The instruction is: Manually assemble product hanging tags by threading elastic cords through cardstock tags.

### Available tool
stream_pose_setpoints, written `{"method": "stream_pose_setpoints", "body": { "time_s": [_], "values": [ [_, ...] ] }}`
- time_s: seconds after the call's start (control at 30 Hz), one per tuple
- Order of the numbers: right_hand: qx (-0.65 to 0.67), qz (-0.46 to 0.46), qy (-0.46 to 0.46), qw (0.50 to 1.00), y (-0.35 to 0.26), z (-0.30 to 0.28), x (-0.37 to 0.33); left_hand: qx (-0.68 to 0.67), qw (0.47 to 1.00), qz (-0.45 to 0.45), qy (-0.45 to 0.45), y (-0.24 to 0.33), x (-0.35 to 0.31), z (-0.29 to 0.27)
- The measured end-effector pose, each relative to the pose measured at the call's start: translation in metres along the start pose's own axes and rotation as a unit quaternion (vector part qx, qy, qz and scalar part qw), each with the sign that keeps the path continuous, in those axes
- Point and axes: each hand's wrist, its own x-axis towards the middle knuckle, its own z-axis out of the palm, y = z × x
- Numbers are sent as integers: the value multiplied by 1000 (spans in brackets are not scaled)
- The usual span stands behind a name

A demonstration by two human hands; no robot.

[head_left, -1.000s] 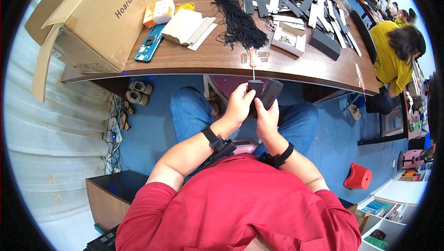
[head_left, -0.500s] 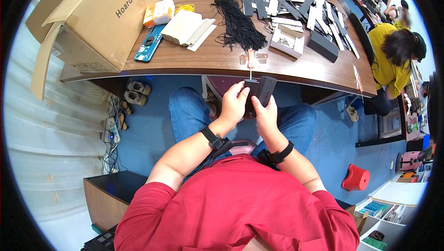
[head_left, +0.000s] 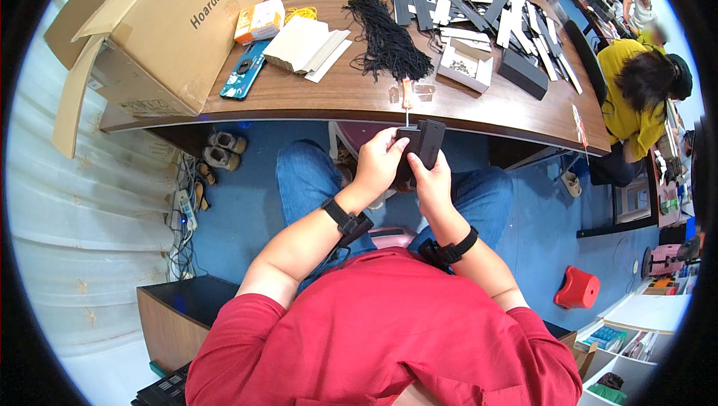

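My left hand (head_left: 378, 160) pinches a flat black rectangular piece (head_left: 405, 136) just below the front edge of the table. Beside it, my right hand (head_left: 431, 180) grips a taller flat black piece (head_left: 431, 144), thumb across its lower part. The two pieces touch or overlap; my fingers cover their lower ends. Directly above them, a thin metal-shafted tool with a wooden handle (head_left: 407, 95) is taped to the table, its shaft pointing toward me over the edge. A bundle of black cords (head_left: 385, 35) lies behind the tool.
A pile of black and white strips (head_left: 486, 13) covers the table's right side, near an open white box (head_left: 464, 66) and a black block (head_left: 523, 74). Left are stacked cards (head_left: 296, 45), a blue phone-like case (head_left: 244, 69) and a large carton (head_left: 176, 32). A person in yellow (head_left: 632, 92) sits right.
The taller black piece in my right hand has shifted slightly left and tilted closer to the other piece. Both hands keep their hold.
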Motion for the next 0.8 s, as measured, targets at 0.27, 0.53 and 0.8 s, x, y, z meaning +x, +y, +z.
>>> {"method": "stream_pose_setpoints", "body": {
  "time_s": [0.27, 0.53, 0.8],
  "values": [
    [30, -2, 16, 999, 4, -3, -4, -62, 996, -60, 6, 11, -7, 11],
    [-240, -195, 28, 950, 8, -11, 5, 13, 996, -73, -43, 20, -10, 20],
    [116, 95, -37, 988, 6, -15, 9, 32, 999, -39, -18, 7, -8, 23]
  ]
}}
